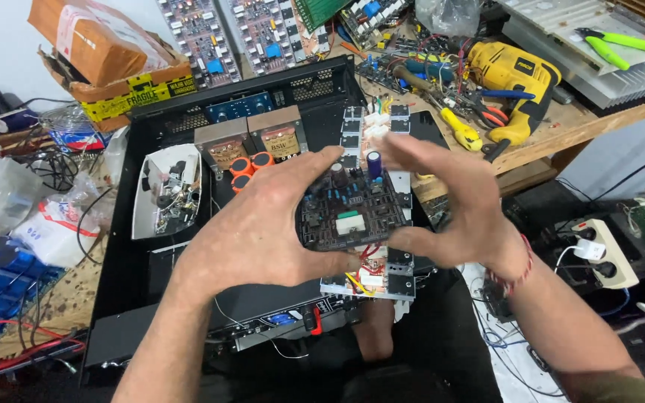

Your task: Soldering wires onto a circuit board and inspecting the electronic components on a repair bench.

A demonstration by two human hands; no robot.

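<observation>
Both hands (263,231) (449,209) cupped around circuit board (345,213)

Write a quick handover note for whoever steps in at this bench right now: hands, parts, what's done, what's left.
Left hand: grip on the dark circuit board, left edge.
Right hand: fingers spread at the board's right edge, blurred; contact unclear.
Board is held above the open black chassis, over a metal heatsink strip.
Done: two transformers sit in the chassis.
Left: board not seated yet.
White parts tray lies in the chassis.
</observation>
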